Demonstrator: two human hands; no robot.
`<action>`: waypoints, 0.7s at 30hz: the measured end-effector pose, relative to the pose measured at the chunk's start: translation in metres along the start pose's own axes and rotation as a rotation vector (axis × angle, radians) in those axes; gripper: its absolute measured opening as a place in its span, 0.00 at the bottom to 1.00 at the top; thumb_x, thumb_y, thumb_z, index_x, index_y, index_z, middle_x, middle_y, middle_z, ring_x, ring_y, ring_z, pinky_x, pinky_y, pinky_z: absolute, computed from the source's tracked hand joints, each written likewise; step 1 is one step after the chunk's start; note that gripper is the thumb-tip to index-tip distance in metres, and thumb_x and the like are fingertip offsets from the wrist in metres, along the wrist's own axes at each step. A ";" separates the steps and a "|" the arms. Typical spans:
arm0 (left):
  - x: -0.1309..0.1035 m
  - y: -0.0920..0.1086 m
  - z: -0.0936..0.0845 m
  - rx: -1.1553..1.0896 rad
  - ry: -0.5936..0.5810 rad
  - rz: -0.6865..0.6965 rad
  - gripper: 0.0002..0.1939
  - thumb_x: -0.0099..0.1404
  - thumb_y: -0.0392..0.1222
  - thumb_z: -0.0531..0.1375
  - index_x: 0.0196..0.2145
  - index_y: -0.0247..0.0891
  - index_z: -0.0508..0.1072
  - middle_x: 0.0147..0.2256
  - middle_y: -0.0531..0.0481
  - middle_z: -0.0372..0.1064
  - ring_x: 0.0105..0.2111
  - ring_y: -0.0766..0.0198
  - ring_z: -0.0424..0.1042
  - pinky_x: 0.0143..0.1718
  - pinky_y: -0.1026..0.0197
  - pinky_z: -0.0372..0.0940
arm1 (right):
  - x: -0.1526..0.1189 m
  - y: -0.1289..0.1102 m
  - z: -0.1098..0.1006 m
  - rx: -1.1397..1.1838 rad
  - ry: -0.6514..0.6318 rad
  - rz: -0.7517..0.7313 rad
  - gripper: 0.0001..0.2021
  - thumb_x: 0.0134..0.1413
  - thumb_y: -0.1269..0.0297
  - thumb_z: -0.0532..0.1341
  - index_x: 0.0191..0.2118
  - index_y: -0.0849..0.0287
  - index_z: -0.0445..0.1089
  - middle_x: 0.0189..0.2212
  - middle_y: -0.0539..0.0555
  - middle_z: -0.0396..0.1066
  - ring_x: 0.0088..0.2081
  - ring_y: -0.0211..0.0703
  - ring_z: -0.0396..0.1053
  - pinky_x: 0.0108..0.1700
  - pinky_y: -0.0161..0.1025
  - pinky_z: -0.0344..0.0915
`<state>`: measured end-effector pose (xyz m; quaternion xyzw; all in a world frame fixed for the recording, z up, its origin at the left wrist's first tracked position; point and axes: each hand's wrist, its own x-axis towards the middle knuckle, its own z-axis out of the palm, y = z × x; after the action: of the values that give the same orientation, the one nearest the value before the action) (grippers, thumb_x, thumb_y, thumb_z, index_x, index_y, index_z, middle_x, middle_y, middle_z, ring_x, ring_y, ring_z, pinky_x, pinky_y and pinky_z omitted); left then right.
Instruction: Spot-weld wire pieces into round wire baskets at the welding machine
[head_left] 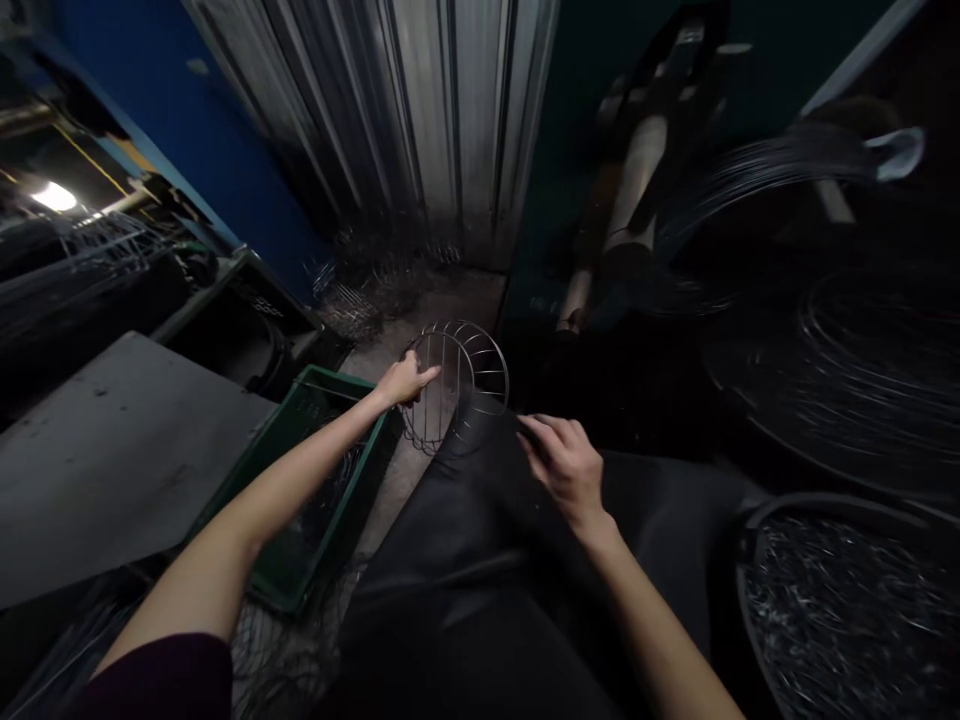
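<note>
My left hand is closed on the near rim of a round wire basket. The basket is tilted on its side above the floor, just past my knee, and its lower right part is hidden behind the black apron over my lap. Beside the knee, my right hand has its fingers curled around something dark, which I cannot make out against the apron. A gap separates this hand from the basket.
A green crate with wire pieces stands at left by a grey panel. On the right are a black tub full of small metal pieces and wire coils. Dark machinery rises ahead. Wire scraps litter the floor.
</note>
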<state>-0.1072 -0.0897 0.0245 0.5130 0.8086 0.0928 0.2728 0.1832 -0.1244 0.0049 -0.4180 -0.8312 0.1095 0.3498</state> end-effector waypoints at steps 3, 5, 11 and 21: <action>-0.006 -0.002 -0.001 0.040 0.027 0.021 0.20 0.61 0.57 0.54 0.40 0.37 0.61 0.25 0.44 0.72 0.27 0.53 0.75 0.30 0.61 0.63 | 0.024 -0.019 0.015 -0.191 -0.083 -0.099 0.19 0.59 0.64 0.57 0.55 0.55 0.65 0.39 0.59 0.69 0.38 0.47 0.64 0.37 0.40 0.64; -0.010 -0.005 -0.001 0.060 0.051 0.029 0.21 0.61 0.57 0.54 0.41 0.37 0.62 0.29 0.42 0.74 0.34 0.51 0.76 0.35 0.59 0.63 | 0.031 -0.024 0.020 -0.258 -0.138 -0.130 0.20 0.58 0.65 0.57 0.56 0.56 0.64 0.38 0.59 0.67 0.38 0.48 0.62 0.33 0.40 0.63; -0.021 -0.019 -0.003 0.102 0.100 0.017 0.24 0.61 0.58 0.54 0.43 0.34 0.60 0.39 0.33 0.73 0.44 0.46 0.73 0.43 0.55 0.63 | 0.034 -0.039 0.024 -0.348 -0.253 -0.225 0.17 0.58 0.58 0.58 0.50 0.60 0.69 0.36 0.60 0.65 0.36 0.48 0.59 0.33 0.41 0.59; -0.018 -0.057 -0.005 -0.118 0.036 -0.138 0.26 0.58 0.60 0.56 0.42 0.35 0.62 0.22 0.46 0.71 0.24 0.54 0.74 0.31 0.59 0.65 | 0.015 -0.065 0.036 -0.205 -0.200 -0.211 0.12 0.62 0.62 0.53 0.46 0.59 0.69 0.32 0.57 0.66 0.34 0.45 0.60 0.35 0.39 0.59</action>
<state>-0.1487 -0.1314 0.0106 0.4373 0.8400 0.1307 0.2936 0.1127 -0.1500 0.0169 -0.3489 -0.9080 0.0277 0.2305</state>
